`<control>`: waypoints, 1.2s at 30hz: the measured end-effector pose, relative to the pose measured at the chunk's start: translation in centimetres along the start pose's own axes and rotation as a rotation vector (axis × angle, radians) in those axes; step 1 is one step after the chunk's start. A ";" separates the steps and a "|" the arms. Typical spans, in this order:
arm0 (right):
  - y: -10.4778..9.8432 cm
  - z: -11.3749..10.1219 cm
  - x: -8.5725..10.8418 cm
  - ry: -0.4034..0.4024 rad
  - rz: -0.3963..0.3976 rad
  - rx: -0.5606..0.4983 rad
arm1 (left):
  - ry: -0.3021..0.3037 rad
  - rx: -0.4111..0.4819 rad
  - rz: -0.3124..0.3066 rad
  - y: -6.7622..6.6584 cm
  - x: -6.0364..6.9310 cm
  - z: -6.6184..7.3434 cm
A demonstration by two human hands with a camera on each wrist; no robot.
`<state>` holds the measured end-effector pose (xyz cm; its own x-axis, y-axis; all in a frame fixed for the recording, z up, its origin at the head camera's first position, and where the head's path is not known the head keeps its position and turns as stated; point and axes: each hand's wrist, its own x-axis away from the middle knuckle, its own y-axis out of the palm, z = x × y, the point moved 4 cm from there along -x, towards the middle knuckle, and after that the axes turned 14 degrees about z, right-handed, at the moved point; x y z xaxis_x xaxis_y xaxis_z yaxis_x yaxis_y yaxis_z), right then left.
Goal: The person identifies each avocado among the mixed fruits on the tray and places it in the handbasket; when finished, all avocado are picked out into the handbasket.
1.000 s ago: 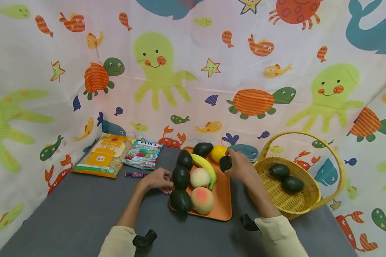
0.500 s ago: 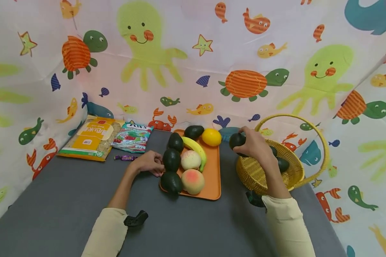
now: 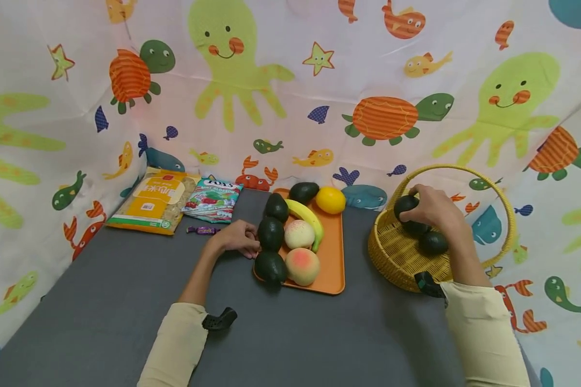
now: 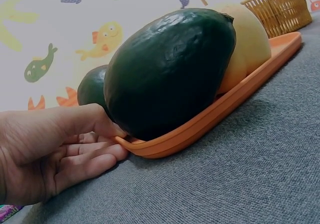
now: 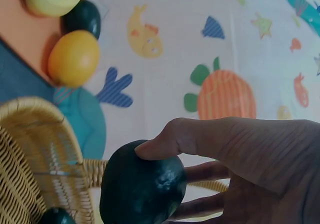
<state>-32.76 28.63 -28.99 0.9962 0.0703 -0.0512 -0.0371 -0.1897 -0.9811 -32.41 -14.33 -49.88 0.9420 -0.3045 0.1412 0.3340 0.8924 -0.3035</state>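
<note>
My right hand (image 3: 438, 208) grips a dark green avocado (image 3: 405, 206) over the yellow wicker basket (image 3: 384, 263), thumb on one side and fingers on the other in the right wrist view. Two more avocados (image 3: 433, 244) lie inside the basket. My left hand (image 3: 237, 238) pinches the left rim of an orange tray (image 4: 185, 136), thumb at the edge. The tray carries several avocados (image 3: 270, 234) along its left side and back, two peaches (image 3: 303, 266), a banana (image 3: 311, 219) and a yellow lemon (image 3: 331, 200).
Behind my left hand lie a yellow grain bag (image 3: 155, 201), a green candy bag (image 3: 213, 200) and a purple wrapped candy (image 3: 203, 230). The basket's tall handle (image 3: 512, 226) arches over its opening. A printed sea-animal curtain (image 3: 290, 97) hangs behind the grey table (image 3: 319, 344).
My right hand has carried the avocado rightward from above the tray's back right to over the basket. My left hand has stayed at the tray's rim. The head view has shifted.
</note>
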 end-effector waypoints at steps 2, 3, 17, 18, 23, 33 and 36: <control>0.0 0.3 -0.5 0.011 -0.017 0.003 | -0.006 -0.003 0.008 -0.2 -0.1 0.0; 0.1 0.4 -0.8 0.010 -0.026 0.012 | -0.008 -0.005 0.013 -0.3 -0.1 0.0; 4.8 2.6 -4.6 0.034 -0.165 -0.018 | -0.004 -0.012 0.011 -0.4 0.1 0.1; 5.1 2.8 -4.8 0.032 -0.167 -0.019 | -0.001 -0.013 0.007 -0.3 0.1 0.0; 6.3 3.6 -4.8 0.047 -0.166 0.000 | 0.008 -0.009 -0.002 0.2 -0.1 -0.1; 7.8 4.1 -4.8 0.069 -0.238 0.003 | -0.008 -0.006 0.002 0.1 0.0 0.1; 7.9 4.2 -4.8 0.049 -0.237 0.016 | -0.011 -0.005 0.006 0.1 0.1 0.2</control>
<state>-38.19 30.95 -37.24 0.9799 0.0631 0.1895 0.1972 -0.1576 -0.9676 -32.34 -14.24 -49.74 0.9435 -0.2957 0.1495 0.3287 0.8925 -0.3091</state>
